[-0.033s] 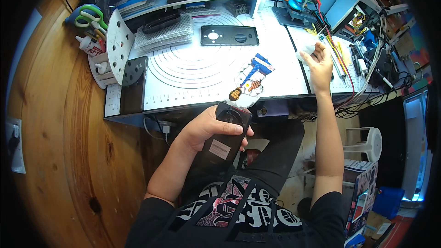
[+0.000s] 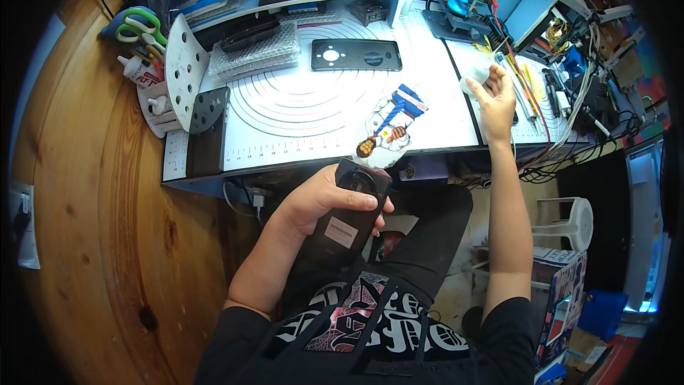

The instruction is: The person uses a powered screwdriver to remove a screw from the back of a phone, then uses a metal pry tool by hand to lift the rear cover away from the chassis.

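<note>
My left hand (image 2: 320,199) grips a black smartphone (image 2: 341,231) over my lap, thumb across its back. A round camera ring and a pale label show on that back. My right hand (image 2: 496,103) reaches to the right part of the desk, fingers curled around a small whitish, translucent thing (image 2: 475,80) whose kind I cannot make out. Just beyond the phone, a blue and white wrapper with food pictures (image 2: 392,128) hangs slightly over the desk's front edge. Farther back on the white mat (image 2: 285,114) lies a black phone case (image 2: 350,63).
On the left, a dark glossy slab (image 2: 206,142) lies beside a white perforated holder (image 2: 187,64) with scissors (image 2: 141,25). Bubble wrap (image 2: 255,57) sits behind the mat. To the right are a blue-topped device (image 2: 459,11), pens, tools and tangled cables (image 2: 570,125).
The wrapper has shifted very slightly to the right. Both hands stay in place.
</note>
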`<state>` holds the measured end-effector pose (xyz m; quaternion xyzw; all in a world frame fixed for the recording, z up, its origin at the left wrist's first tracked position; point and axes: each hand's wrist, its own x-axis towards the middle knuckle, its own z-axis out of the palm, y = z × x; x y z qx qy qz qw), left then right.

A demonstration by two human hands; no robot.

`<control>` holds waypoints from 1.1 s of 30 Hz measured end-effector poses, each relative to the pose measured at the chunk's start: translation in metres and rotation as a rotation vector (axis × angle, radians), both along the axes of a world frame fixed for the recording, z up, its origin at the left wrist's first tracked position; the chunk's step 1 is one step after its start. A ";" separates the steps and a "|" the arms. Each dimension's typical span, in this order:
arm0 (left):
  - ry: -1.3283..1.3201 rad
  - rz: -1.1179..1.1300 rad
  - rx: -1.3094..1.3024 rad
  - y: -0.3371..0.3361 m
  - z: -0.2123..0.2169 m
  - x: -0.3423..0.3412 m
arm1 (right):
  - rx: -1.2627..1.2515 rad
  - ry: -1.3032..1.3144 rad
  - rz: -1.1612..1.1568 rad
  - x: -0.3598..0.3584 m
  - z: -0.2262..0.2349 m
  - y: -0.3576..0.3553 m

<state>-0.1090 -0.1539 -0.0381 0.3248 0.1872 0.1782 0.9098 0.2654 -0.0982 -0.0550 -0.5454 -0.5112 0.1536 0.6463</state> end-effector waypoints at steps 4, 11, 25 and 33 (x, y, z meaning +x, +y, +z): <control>0.007 -0.089 -0.028 0.000 -0.002 -0.003 | 0.075 -0.484 -0.366 -0.029 0.017 -0.019; 0.158 -0.395 -0.054 -0.009 0.004 -0.004 | -0.428 0.477 0.617 -0.120 -0.011 -0.183; 0.254 -0.809 -0.143 -0.051 -0.034 0.000 | -0.788 0.797 0.522 -0.179 -0.014 -0.269; 0.305 -0.816 -0.094 -0.058 -0.028 0.004 | -0.796 0.792 0.431 -0.188 -0.014 -0.277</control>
